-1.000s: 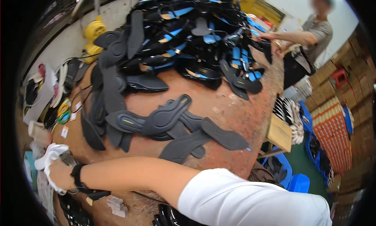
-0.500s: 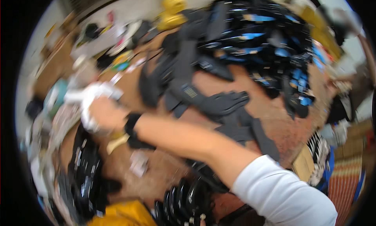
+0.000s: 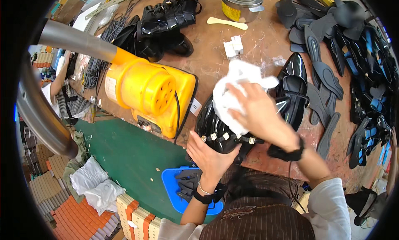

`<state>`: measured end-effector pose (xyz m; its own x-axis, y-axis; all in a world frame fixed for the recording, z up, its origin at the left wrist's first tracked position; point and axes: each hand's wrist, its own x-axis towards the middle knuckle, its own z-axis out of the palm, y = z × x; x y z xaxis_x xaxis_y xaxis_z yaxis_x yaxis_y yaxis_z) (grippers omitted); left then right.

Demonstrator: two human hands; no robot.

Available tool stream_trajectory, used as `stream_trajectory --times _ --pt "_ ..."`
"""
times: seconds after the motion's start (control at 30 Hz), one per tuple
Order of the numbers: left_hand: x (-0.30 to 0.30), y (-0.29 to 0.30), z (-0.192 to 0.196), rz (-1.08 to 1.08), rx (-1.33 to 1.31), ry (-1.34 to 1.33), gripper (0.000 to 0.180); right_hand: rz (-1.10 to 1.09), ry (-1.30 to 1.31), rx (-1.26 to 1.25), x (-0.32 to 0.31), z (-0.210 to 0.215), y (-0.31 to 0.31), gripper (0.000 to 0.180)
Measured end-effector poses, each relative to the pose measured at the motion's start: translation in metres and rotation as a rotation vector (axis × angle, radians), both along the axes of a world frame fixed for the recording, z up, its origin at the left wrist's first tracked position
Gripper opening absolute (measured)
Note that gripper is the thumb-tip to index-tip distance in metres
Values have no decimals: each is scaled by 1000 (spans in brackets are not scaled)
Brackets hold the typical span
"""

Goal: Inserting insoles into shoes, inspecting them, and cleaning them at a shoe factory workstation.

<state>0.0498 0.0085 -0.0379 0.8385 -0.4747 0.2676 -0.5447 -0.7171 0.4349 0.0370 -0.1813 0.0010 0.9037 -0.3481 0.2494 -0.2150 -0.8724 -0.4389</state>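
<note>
A bunched white cloth is under my right hand, whose fingers are curled over it and slightly blurred. The cloth lies against a row of glossy black shoes at the table's near edge. Their straps carry pale, sparkling ornaments. My left hand is wrapped round the near end of this row, its thumb toward the right. Just right of the cloth stand pointed black shoes, partly covered by my right hand and wrist.
A yellow machine stands to the left. Behind are more black shoes, a can and a cream spatula. Grey insoles and shoe pieces crowd the right. A blue bin sits below the table edge.
The view has swung, bringing the yellow machine and floor into sight. My right hand and the cloth have come from far across the table to the shoes. My left hand is now plainly visible.
</note>
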Motion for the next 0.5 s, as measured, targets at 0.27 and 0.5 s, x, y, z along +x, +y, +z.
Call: stream_trajectory --times 0.27,0.5 --pt "-5 4 -13 24 -78 -36 132 72 78 -152 9 15 24 42" --pt "-4 3 -12 -11 -32 -126 138 316 1 -3 -9 10 71 30"
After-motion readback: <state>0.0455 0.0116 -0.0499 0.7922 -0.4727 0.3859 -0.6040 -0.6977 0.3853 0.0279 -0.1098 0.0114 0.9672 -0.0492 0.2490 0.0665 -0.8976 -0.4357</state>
